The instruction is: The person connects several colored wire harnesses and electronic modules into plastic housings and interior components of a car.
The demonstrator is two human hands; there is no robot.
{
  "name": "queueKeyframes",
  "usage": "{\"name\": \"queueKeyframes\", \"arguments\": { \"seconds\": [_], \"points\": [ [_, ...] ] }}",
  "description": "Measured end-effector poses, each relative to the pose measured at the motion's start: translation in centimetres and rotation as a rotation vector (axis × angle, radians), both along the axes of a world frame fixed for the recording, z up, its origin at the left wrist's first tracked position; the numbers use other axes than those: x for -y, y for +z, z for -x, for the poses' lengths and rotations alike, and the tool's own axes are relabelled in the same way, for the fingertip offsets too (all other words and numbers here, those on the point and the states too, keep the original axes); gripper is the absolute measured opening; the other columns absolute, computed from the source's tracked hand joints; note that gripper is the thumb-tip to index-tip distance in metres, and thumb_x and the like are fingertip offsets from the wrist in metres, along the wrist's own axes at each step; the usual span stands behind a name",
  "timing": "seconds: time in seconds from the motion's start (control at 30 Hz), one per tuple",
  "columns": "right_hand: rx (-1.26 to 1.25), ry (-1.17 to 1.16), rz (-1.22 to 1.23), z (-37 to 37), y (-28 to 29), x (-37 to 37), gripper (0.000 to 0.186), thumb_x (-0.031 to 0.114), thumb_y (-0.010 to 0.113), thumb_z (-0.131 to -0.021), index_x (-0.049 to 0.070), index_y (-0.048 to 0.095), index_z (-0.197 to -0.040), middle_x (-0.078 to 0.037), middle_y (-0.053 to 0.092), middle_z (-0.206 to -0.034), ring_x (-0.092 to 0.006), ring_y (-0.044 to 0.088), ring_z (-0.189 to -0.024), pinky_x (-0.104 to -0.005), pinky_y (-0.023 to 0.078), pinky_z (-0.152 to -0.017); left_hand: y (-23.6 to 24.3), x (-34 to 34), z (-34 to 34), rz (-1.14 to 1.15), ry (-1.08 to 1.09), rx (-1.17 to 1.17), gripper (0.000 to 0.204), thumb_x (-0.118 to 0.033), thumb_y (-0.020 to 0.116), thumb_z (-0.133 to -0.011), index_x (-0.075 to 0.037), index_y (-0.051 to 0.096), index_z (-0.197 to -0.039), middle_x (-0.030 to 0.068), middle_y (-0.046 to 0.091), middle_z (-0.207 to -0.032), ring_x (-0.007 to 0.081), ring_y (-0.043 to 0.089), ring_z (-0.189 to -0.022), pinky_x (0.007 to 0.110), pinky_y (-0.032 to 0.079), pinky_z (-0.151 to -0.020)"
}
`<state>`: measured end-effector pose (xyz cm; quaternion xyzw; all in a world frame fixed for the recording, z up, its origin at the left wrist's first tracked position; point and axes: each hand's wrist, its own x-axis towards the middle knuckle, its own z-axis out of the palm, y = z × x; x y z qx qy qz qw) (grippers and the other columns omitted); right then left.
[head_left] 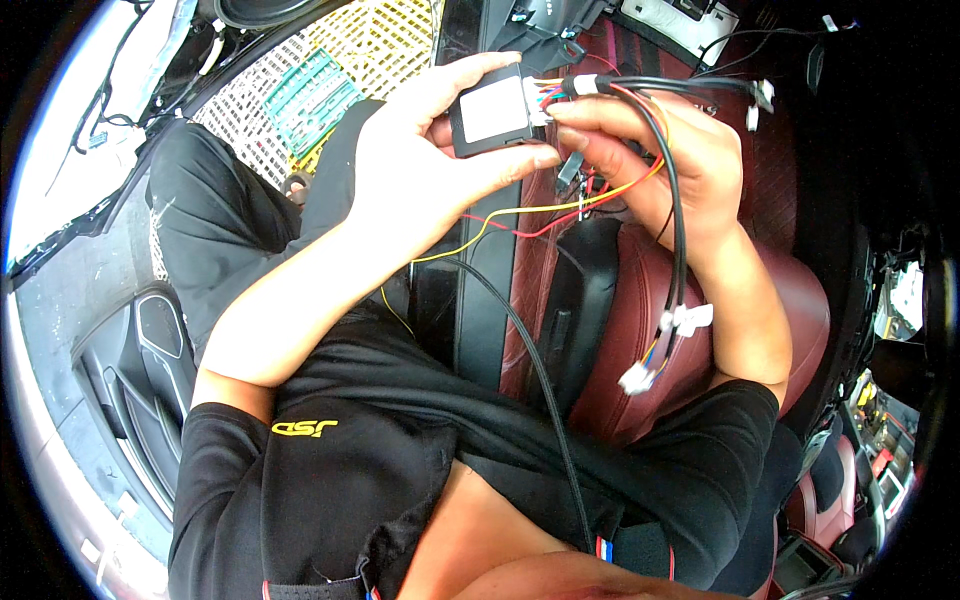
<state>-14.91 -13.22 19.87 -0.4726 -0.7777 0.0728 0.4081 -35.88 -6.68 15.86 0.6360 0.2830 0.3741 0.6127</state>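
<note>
My left hand [410, 135] grips a small black electronic module [492, 113] with a blank-looking pale label, thumb along its near edge and fingers at the far one. My right hand [690, 160] is pinched at the white plug [541, 103] on the module's right side, where the wires enter. From there a taped wiring harness [600, 86] runs right over the hand. One branch ends in white connectors [765, 96] at the upper right; another hangs down to a white connector [636, 378]. Thin yellow wire [520, 210] and red wire [535, 233] trail left beneath.
A dark red seat [650, 300] lies below and right of my hands. Black trim pieces [540, 35] sit beyond them. Yellow grating [390, 35] and a green mat [312, 95] cover the floor outside. A black cable [535, 350] crosses in front of my chest. At left is a door panel [130, 370].
</note>
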Motion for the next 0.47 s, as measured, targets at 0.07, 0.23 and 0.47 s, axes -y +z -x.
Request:
{"name": "queueKeyframes", "arguments": {
  "seconds": [0.07,0.23,0.47],
  "points": [
    [0.024,0.018,-0.022,-0.05,-0.35,0.12,0.028,0.008,0.080,-0.079,0.012,0.076,-0.106,-0.011,0.073,-0.087,-0.0268,0.072,-0.075,-0.0337,0.057,-0.065,-0.48,0.07,0.02,-0.028,0.007,0.014,0.071,0.006,0.085,-0.073,0.001,0.055,-0.137,0.0104,0.067,-0.119,0.0168,0.065,-0.109,0.031,0.055,-0.095],
    [0.082,0.033,-0.068,0.03,-0.72,0.28,0.036,0.007,0.081,-0.077,0.014,0.074,-0.111,-0.010,0.074,-0.088,-0.0272,0.073,-0.073,-0.0339,0.058,-0.062,-0.49,-0.06,0.29,-0.059,0.008,0.026,0.070,0.006,0.085,-0.073,0.000,0.056,-0.136,0.0095,0.067,-0.118,0.0164,0.065,-0.108,0.031,0.055,-0.095],
    [0.119,0.056,-0.118,0.25,-0.86,0.44,0.036,0.006,0.080,-0.077,0.013,0.074,-0.112,-0.011,0.075,-0.093,-0.0270,0.074,-0.078,-0.0336,0.060,-0.065,-0.56,0.08,0.58,-0.080,0.009,0.028,0.071,0.006,0.086,-0.073,-0.003,0.057,-0.136,0.0091,0.067,-0.118,0.0160,0.065,-0.108,0.031,0.055,-0.094]
  ]
}}
